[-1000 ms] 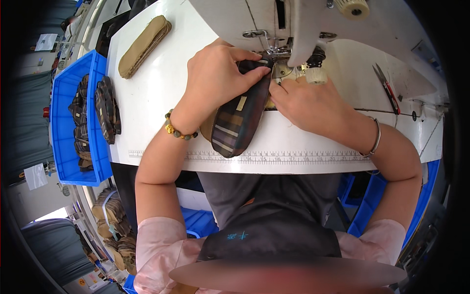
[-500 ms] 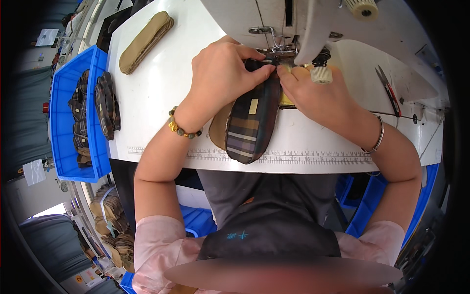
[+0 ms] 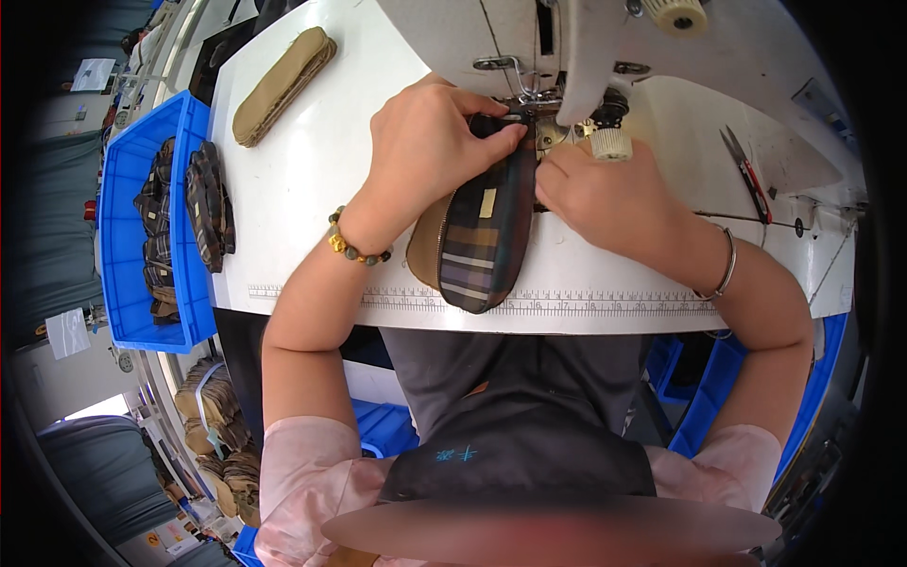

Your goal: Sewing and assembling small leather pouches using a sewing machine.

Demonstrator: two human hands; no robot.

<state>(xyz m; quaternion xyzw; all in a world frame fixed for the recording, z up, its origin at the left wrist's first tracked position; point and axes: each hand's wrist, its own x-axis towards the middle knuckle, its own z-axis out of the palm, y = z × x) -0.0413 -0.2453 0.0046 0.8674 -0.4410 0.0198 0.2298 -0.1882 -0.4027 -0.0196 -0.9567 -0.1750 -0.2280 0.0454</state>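
A dark plaid fabric pouch (image 3: 470,248) with a small pale label, a zipper and a tan piece along its left side lies lengthwise under the sewing machine (image 3: 463,42). Its far end reaches the presser foot (image 3: 537,98). With thumb and fingers, my left hand (image 3: 425,142) pinches the pouch close to the foot. My right hand (image 3: 605,189) is closed against the pouch's right edge, below the machine's white knob. Its fingertips are curled under, so what they grip is hidden.
Left of the table, a blue bin (image 3: 111,236) contains several plaid pieces, with another plaid pouch (image 3: 208,203) beside it. A stack of tan pieces (image 3: 283,87) rests at the far left. Red-handled snips (image 3: 746,175) lie right. A printed ruler (image 3: 605,303) follows the near edge.
My right hand has drawn back from the presser foot toward me, its fingers curling in. The yellow patch beside the pouch no longer shows. My left hand keeps its pinch.
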